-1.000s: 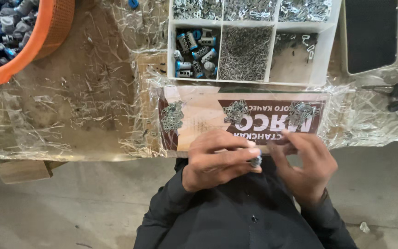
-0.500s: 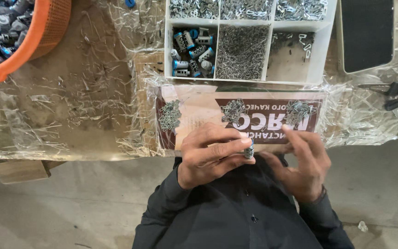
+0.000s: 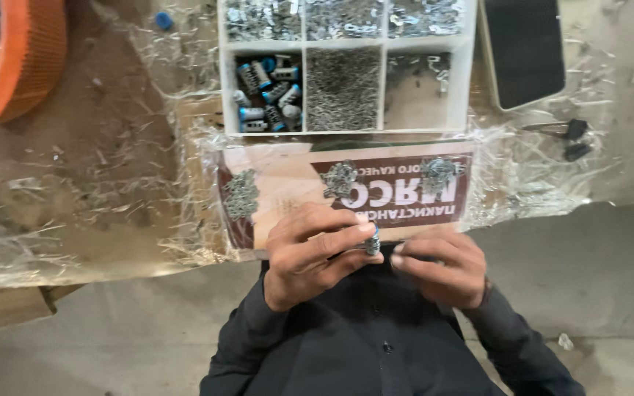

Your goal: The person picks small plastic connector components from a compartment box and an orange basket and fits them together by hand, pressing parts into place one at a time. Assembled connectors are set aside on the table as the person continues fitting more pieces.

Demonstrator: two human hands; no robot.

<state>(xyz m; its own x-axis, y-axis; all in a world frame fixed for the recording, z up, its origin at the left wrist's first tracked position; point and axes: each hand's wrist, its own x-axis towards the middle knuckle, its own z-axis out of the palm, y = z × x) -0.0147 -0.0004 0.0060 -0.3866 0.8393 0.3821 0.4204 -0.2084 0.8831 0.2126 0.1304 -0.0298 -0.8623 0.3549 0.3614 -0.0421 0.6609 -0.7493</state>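
Left hand (image 3: 310, 253): pinches small blue-and-metal part (image 3: 373, 240).
Right hand (image 3: 438, 265): fingers curled near part; grip cannot be told.
Progress: three metal piles (image 3: 340, 178) on card (image 3: 295, 183); sorting tray (image 3: 346, 132) well stocked.

We see a flat rectangular package (image 3: 295, 183), peach with a maroon label panel (image 3: 405, 192), centre near edge of bench | dark blank screen (image 3: 526, 48), white-edged, far right

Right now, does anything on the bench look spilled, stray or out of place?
One blue cap lies alone on the plastic sheet, left of the white tray, though similar blue-and-silver parts fill a tray compartment. Keys sit loose on the right. Nothing looks damaged.
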